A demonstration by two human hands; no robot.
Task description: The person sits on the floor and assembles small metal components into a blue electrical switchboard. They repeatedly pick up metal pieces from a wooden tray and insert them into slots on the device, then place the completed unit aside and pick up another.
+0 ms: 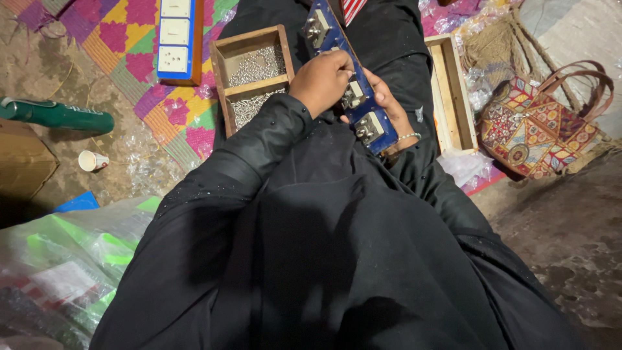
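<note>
The left hand (321,79) has its fingers curled down onto a metal fitting on the blue board (353,91), while the right hand (389,107) grips the board from beneath, over the lap. Keeping the board braced against the lap should steady the fitting work. Just beside, a wooden box (253,74) holds small silvery screws in two compartments.

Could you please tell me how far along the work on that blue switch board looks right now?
One finished-looking board, with white switches and a socket, lies on the mat. In hand: the left hand presses on a metal fitting while the right hand supports the blue board from beneath. Its other fittings look seated. The screw tray remains well stocked.
</note>
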